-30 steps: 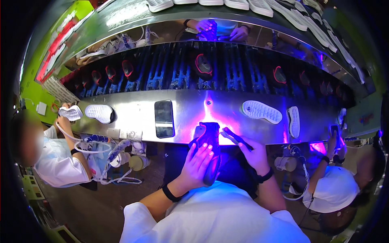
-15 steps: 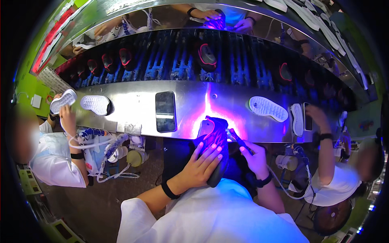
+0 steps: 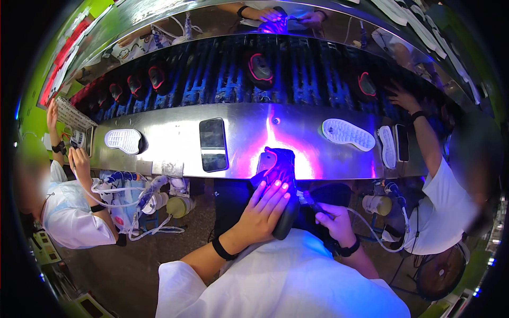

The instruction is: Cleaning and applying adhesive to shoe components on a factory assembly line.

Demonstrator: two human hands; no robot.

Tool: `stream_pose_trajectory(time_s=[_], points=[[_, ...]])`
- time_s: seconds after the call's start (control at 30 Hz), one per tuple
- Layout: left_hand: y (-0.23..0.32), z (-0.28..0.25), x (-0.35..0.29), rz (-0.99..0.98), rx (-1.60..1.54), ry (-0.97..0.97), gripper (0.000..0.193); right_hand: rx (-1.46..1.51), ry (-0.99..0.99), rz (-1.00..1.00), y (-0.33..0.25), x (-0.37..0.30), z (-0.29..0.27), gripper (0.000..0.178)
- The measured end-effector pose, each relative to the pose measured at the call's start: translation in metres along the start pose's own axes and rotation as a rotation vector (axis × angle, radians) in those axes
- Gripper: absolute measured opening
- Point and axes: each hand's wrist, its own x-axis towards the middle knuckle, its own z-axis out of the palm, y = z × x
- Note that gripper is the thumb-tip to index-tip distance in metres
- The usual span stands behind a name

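A dark shoe upper (image 3: 286, 172) with a glowing pink-red line lies along my lap, its far end at the metal table's near edge under purple light. Across its top, my left hand (image 3: 263, 213) presses with fingers close together, gripping it. My right hand (image 3: 339, 227) is closed round the dark handle of a brush (image 3: 318, 205). The brush's pale bristles point at the upper's right side, close to it; whether they touch, I cannot tell. Beyond the upper, the table (image 3: 238, 122) glows white and pink.
A phone (image 3: 213, 144) and white shoe soles (image 3: 348, 134) lie on the table. Behind them runs a roller conveyor (image 3: 222, 79) carrying several dark shoes (image 3: 260, 69). Co-workers sit on both sides; the right one's hand (image 3: 404, 99) reaches over the conveyor. Hoses (image 3: 374, 238) and pots (image 3: 180, 205) hang below.
My right hand has drawn the brush down and toward me along the upper's side. Shoes on the conveyor have shifted left. The right co-worker's hand went from the phone beside it to the conveyor.
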Motion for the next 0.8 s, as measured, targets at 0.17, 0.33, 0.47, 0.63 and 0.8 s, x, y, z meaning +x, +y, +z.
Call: stream_pose_trajectory(time_s=[0.17, 0.33, 0.47, 0.63, 0.8], points=[[0.014, 0.003, 0.015, -0.026, -0.007, -0.014, 0.068, -0.056, 0.073, 0.003, -0.011, 0.018, -0.011, 0.035], [0.026, 0.003, 0.034, -0.079, 0.013, 0.027, 0.077, -0.044, 0.007, -0.022, -0.016, 0.0, -0.027, 0.034], [0.037, 0.007, 0.05, -0.091, 0.033, 0.076, 0.075, -0.041, 0.041, -0.032, -0.017, -0.015, -0.034, 0.032], [0.042, 0.011, 0.062, -0.106, 0.14, 0.092, 0.07, -0.006, 0.071, -0.053, -0.019, -0.019, -0.037, 0.032], [0.05, 0.014, 0.086, -0.141, 0.168, 0.101, 0.067, 0.051, 0.065, 0.02, -0.028, -0.035, -0.043, 0.033]])
